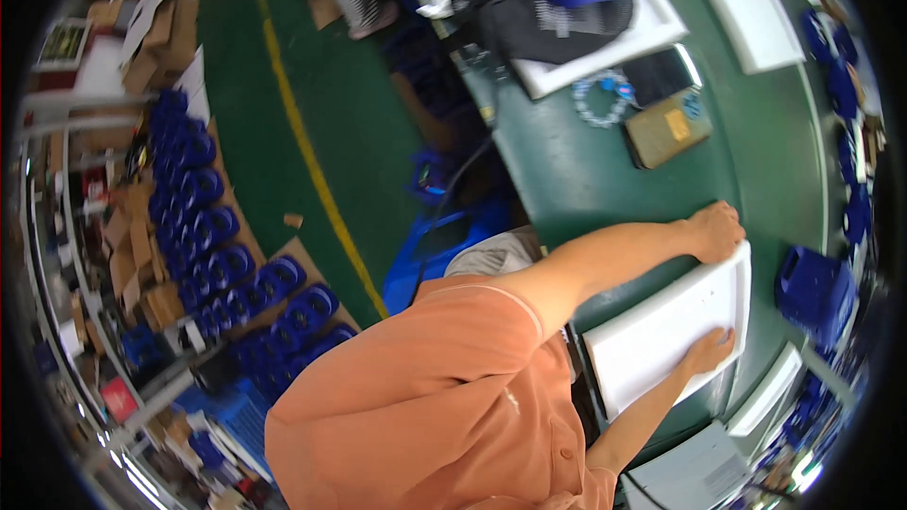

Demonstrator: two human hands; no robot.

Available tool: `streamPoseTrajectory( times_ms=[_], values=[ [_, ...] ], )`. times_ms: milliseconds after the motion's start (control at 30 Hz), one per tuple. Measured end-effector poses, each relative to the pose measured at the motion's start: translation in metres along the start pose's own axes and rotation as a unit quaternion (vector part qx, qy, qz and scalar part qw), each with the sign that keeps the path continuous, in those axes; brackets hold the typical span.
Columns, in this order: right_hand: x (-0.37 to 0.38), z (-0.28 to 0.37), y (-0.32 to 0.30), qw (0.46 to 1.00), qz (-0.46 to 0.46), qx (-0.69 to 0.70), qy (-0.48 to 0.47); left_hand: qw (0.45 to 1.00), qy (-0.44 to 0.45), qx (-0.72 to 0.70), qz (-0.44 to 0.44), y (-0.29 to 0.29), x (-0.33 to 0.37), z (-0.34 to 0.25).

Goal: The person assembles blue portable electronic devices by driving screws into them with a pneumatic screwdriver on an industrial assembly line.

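Observation:
A shallow white tray [642, 345] with raised edges lies on the green table in front of me. My left hand [715, 232] is closed in a fist at the tray's upper corner; whatever its fingers hold, if anything, is hidden. Over the inside of the tray, near its right-hand edge, my right hand [709, 350] has its fingers curled together. Anything between those fingers is too small or too covered to name. A few tiny dark specks show on the tray floor between the two hands.
On the green table [567, 175] lie a brown box [667, 127], a beaded bracelet [598, 99], a phone [658, 76] and a black bag [557, 26]. Blue plastic casings [816, 295] stand past the tray. Another white tray [746, 9] lies farther up; a grey device [694, 472] sits below.

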State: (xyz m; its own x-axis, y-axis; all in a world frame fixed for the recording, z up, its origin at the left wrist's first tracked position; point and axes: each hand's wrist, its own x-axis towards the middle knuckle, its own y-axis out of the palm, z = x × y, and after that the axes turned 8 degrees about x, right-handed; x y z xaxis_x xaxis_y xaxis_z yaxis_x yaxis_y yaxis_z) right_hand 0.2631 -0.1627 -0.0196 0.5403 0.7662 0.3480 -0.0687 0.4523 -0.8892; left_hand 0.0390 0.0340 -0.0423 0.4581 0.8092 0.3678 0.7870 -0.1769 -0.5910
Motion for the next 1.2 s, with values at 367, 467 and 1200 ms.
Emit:
streamPoseTrajectory(
  times_ms=[367, 467, 1200],
  values=[
    [-0.012, 0.028, -0.003, 0.998, -0.043, 0.040, 0.035, 0.995, 0.044, -0.072, -0.051, -0.032, 0.003, -0.007],
    [-0.010, 0.043, -0.009, 0.996, -0.027, 0.053, 0.060, 0.997, 0.039, -0.044, -0.042, -0.034, 0.003, -0.007],
    [-0.012, 0.030, -0.012, 0.997, 0.019, 0.016, 0.068, 0.995, 0.058, -0.065, -0.050, -0.037, -0.006, -0.016]
  ],
)
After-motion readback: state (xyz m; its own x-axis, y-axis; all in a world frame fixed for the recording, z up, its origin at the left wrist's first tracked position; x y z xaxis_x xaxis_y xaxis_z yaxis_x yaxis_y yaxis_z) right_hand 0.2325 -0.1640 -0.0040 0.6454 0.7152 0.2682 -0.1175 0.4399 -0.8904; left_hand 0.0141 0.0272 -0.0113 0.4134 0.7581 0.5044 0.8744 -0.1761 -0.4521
